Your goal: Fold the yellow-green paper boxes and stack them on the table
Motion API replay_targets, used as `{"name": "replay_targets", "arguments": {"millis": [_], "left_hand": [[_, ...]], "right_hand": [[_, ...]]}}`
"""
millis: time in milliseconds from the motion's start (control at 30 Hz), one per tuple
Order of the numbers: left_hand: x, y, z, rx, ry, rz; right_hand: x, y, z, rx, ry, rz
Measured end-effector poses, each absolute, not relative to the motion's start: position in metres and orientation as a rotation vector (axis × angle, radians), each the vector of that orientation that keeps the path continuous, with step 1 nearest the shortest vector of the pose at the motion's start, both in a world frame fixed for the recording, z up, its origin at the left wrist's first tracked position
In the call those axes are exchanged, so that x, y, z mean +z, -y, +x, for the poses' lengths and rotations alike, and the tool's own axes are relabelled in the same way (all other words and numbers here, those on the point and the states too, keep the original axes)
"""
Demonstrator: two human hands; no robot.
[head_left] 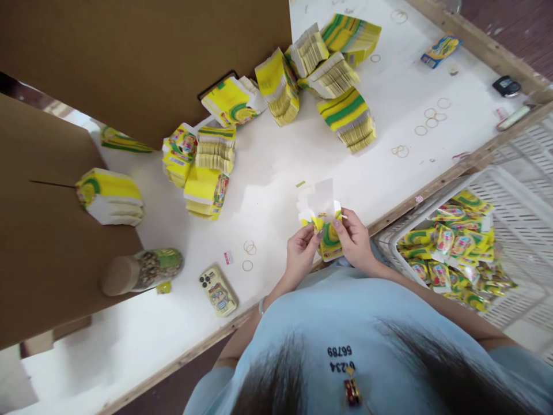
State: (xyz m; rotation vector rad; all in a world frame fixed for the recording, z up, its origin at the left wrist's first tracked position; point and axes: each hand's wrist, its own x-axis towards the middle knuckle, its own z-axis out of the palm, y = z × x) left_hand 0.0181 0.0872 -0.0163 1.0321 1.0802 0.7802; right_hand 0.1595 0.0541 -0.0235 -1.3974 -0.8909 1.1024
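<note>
Close to the table's front edge, both hands hold one small yellow and green carton (330, 237), partly unfolded, its white inner flaps spread at the top. My left hand (303, 249) pinches its left side between thumb and fingers. On the other side, my right hand (355, 237) grips it with the thumb on the printed face. To the right of my body, a white plastic crate (394, 249) contains many small yellow packets (462, 245). Bundles of flat yellow cartons (348, 118) lie across the far part of the table.
Tall brown cardboard boxes (142, 57) stand at the back left. A phone (218, 290) and a jar (159, 269) lie on the left. Rubber bands (432, 118), a blue and yellow box (440, 51) and a black object (506, 86) are at the right. A wooden rim (432, 193) edges the table.
</note>
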Motion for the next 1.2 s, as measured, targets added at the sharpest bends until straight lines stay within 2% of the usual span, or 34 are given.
{"name": "replay_targets", "arguments": {"millis": [167,267,467,667,767,1067,1200], "left_hand": [[-0.016,-0.087,0.009,0.771,-1.171,1.499],[-0.013,-0.090,0.004,0.752,-1.164,1.778],[-0.005,-0.093,0.006,0.757,-1.093,1.813],[-0.004,-0.100,0.011,0.863,-1.178,1.135],[-0.005,-0.101,0.013,0.893,-1.163,0.962],[-0.004,-0.078,0.005,0.860,-1.010,1.006],[-0.002,-0.072,-0.009,0.671,-0.927,0.904]], "right_hand": [[-0.020,-0.064,0.175,0.696,1.216,-1.318],[-0.013,-0.073,0.188,0.587,1.568,-1.288],[-0.004,-0.077,0.184,0.757,1.627,-1.322],[-0.010,-0.073,0.173,1.030,1.073,-1.274],[-0.013,-0.068,0.168,1.196,0.965,-1.345],[-0.014,-0.050,0.169,1.024,0.948,-1.329],[-0.014,-0.044,0.176,1.215,1.023,-1.317]]}}
